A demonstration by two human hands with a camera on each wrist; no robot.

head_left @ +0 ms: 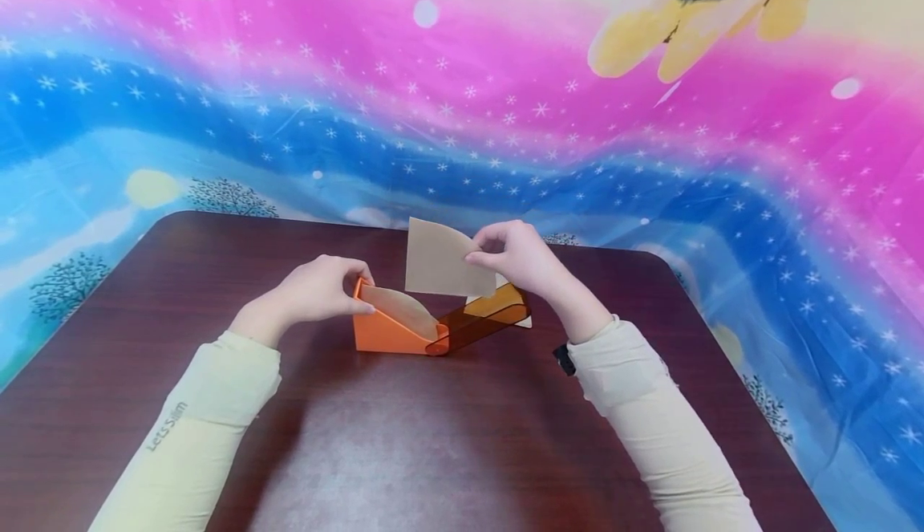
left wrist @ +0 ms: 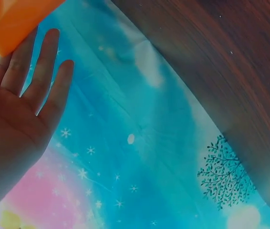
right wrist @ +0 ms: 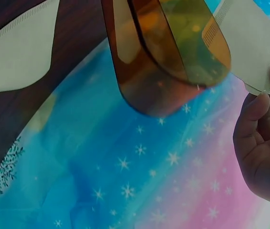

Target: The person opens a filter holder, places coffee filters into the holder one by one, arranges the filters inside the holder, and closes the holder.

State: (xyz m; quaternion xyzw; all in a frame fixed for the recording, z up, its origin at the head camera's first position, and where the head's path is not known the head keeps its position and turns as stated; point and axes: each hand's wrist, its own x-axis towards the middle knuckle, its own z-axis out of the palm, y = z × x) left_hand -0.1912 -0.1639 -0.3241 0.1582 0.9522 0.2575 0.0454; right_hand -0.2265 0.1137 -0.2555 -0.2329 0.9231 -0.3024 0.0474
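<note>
My right hand (head_left: 525,259) pinches a tan paper coffee filter (head_left: 443,259) between thumb and fingers, up in the air behind an orange filter box (head_left: 390,336). At the box's tall left end, my left hand (head_left: 312,290) grips the wall with its thumb in front and fingers behind. More filter paper (head_left: 400,307) stands inside the box. The see-through amber lid (head_left: 491,317) is swung out to the right from its hinge. In the right wrist view the held filter (right wrist: 249,43) shows a crimped edge, partly seen through the lid (right wrist: 163,57).
Another coffee filter (right wrist: 18,57) lies on the dark wooden table (head_left: 404,436), largely behind the lid in the head view. A printed cloth backdrop (head_left: 346,99) hangs past the table's far and side edges.
</note>
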